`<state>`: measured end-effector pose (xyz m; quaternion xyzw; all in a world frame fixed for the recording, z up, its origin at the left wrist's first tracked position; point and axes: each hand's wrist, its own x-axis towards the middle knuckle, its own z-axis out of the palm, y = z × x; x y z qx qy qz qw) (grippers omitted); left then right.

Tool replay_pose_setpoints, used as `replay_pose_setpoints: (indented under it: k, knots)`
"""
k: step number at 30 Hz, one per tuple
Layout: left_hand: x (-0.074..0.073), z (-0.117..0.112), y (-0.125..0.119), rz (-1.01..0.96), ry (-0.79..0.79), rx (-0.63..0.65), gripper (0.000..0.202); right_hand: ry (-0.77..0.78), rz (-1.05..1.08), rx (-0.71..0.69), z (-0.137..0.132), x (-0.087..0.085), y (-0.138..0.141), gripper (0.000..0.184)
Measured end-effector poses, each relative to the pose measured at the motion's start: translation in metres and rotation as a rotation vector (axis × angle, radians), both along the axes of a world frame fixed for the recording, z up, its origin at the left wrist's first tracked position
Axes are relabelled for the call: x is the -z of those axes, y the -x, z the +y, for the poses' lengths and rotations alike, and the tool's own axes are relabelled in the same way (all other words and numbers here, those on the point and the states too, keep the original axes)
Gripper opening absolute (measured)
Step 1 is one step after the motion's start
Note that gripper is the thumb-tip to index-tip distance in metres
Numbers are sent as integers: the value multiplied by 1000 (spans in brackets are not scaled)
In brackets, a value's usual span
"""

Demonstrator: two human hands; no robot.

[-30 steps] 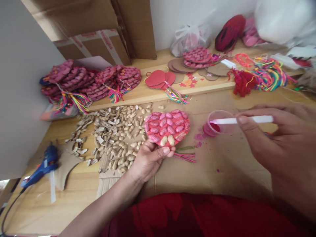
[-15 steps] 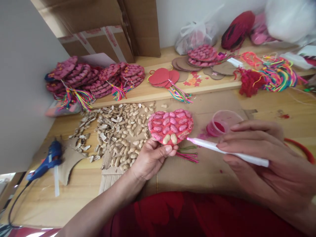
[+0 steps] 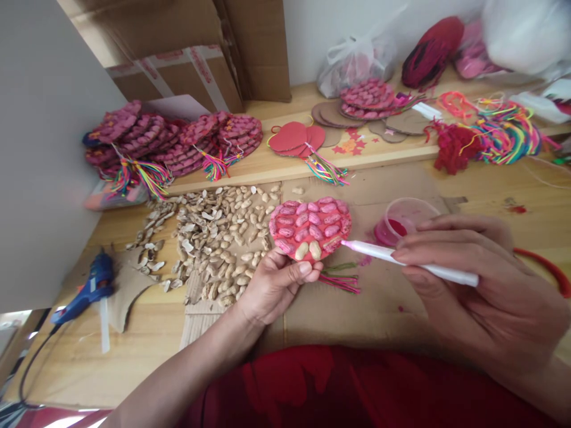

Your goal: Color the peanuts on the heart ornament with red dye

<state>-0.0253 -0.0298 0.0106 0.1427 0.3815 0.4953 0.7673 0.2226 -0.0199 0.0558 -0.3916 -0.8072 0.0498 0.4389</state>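
My left hand (image 3: 277, 284) pinches the bottom of a heart-shaped ornament (image 3: 311, 232), a red card covered with rows of peanut shells. Most shells are pink; two near the bottom tip (image 3: 308, 250) are bare tan, and one at the lower right is only partly coloured. Green and pink tassel strands (image 3: 341, 283) trail from beneath it. Between the fingers of my right hand (image 3: 486, 291) is a slim white pen (image 3: 414, 263) with a pink tip. That tip is at the lower right edge of the heart, at the partly coloured shell. A clear cup of pink liquid (image 3: 396, 227) stands behind the right hand.
Loose peanuts (image 3: 232, 238) and broken shells cover cardboard on the left. Farther left lies a blue glue gun (image 3: 91, 285) with its cord. Stacked pink ornaments (image 3: 178, 139), red hearts (image 3: 294, 139), tassels (image 3: 504, 134) and cardboard pieces line the raised back shelf.
The right hand has brought the pen slightly left and up, so its tip moves from just beside the heart's lower right edge onto it. My left hand keeps its hold.
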Motion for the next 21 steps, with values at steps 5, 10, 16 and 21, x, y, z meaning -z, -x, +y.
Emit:
replay_pose_setpoints:
  k: [5,10,16,21]
  knots:
    - [1,1,0,-11,-8,-6,29,8,-9,-73,-3,-3,3,23]
    - [2,1,0,-20,-18,3,28,37,-6,-71,-2,-2,6,18]
    - [3,1,1,-37,-32,3,26,21,29,-11,-1,-1,2,18]
    - [3,1,0,-28,-16,-8,28,28,10,-93,-1,-2,5,20]
